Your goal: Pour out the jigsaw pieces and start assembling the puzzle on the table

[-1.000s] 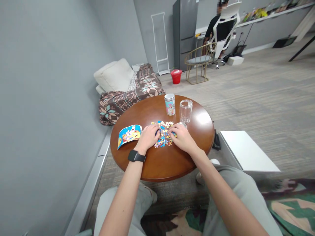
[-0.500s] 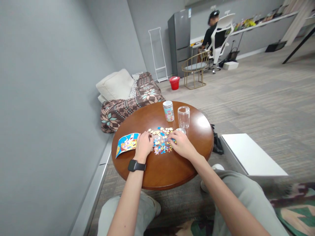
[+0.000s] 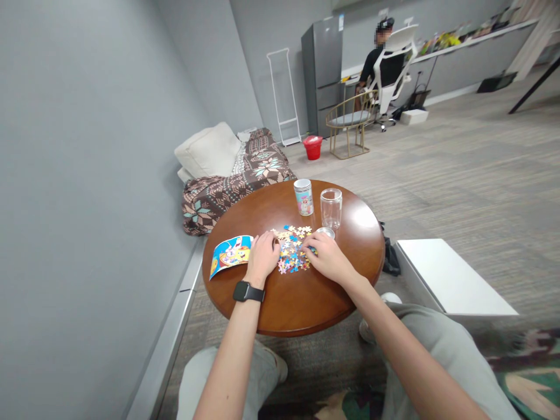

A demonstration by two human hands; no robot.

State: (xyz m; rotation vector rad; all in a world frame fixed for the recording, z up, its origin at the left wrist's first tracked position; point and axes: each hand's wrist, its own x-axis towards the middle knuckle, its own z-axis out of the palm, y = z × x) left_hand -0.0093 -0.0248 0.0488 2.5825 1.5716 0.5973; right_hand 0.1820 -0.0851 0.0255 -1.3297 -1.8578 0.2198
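Loose jigsaw puzzle pieces (image 3: 294, 251) lie in a spread heap on the round wooden table (image 3: 289, 312), some coloured side up and some showing pale backs. At the left edge of the heap rests my left hand (image 3: 263, 255), fingers loosely bent and apart, with a watch on its wrist. My right hand (image 3: 327, 255) reaches onto the heap's right edge, its curved fingers apart over the pieces. Whether a piece lies under either set of fingertips is hidden. A curled cartoon picture sheet (image 3: 231, 254) is just left of my left hand. Beyond my right hand lies a round metal lid (image 3: 326, 232).
A printed can (image 3: 303, 198) and a clear jar (image 3: 331, 210) stand at the table's far side. A patterned, covered couch (image 3: 245, 181) is behind on the left. On the floor are a white box (image 3: 455, 277) and a red bucket (image 3: 312, 148). A person (image 3: 371, 64) sits farther back.
The whole view has shifted slightly, so things appear a little farther right. Both hands stay at the sides of the puzzle pieces, with only slight finger movement.
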